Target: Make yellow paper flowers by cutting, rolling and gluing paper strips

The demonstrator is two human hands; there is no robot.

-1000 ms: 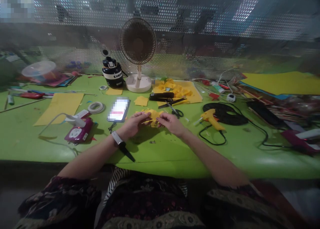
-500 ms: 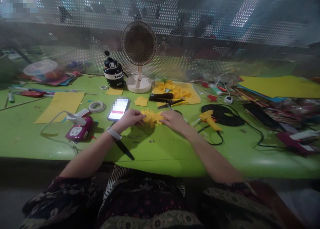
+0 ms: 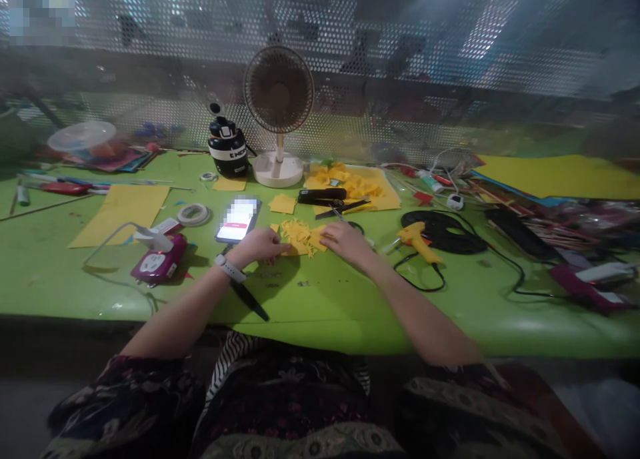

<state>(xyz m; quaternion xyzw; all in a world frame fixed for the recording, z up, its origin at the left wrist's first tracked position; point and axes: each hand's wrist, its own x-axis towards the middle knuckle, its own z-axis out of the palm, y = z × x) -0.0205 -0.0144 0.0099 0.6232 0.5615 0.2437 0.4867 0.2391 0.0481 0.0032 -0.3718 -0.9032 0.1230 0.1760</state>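
Observation:
A small heap of yellow paper scraps (image 3: 296,231) lies on the green table between my hands. My left hand (image 3: 260,244), with a pale watch strap at the wrist, pinches the edge of a flat yellow paper piece (image 3: 299,249) in front of the heap. On the other side, the fingers of my right hand (image 3: 349,241) close on another yellow paper piece (image 3: 318,236). A lit phone (image 3: 235,229) lies just beyond my left hand. Past my right hand are a black stapler (image 3: 323,196) and scissors (image 3: 340,212), partly hidden.
A yellow glue gun (image 3: 421,242) with its cord lies to the right. A white fan (image 3: 279,170) and a dark bottle (image 3: 227,153) stand at the back. At left are a tape roll (image 3: 193,214) and a purple power socket (image 3: 160,262). Yellow paper flowers (image 3: 363,184) lie behind.
The yellow paper between my hands now shows as loose scraps with flat pieces beside them. My left hand has shifted slightly down, and my right hand has barely moved.

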